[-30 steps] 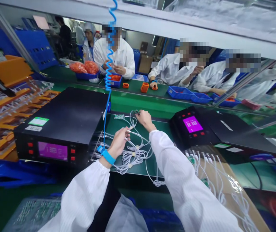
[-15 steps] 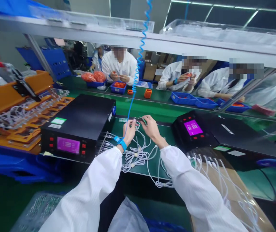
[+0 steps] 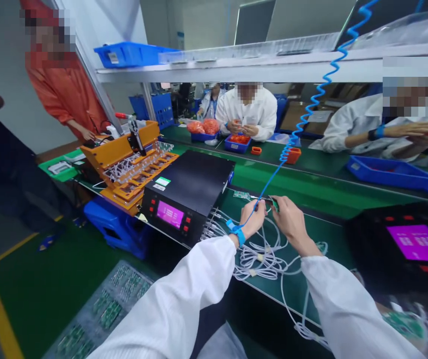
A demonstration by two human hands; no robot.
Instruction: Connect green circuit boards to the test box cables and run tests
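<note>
My left hand (image 3: pixel 253 219), with a blue strap at the wrist, is closed, and what its fingertips pinch is too small to name. My right hand (image 3: pixel 289 219) grips a small green circuit board (image 3: pixel 274 203) just to the right of it. Another green board (image 3: pixel 241 194) lies on the bench behind my left hand. Below both hands, coiled white cables (image 3: pixel 261 259) are heaped on the green mat. A blue coiled cord (image 3: pixel 304 117) hangs down to my left wrist.
Black boxes with purple screens stand left (image 3: pixel 189 184) and right (image 3: pixel 397 249). An orange fixture (image 3: pixel 124 164) is farther left. Several people work across the bench beside blue bins (image 3: pixel 237 144); a person in red stands at the left. A tray of boards (image 3: pixel 102 309) is low at left.
The view has swung left, so my hands appear farther right and the person in red has come into view. My hands remain close together, the board still in my right hand.
</note>
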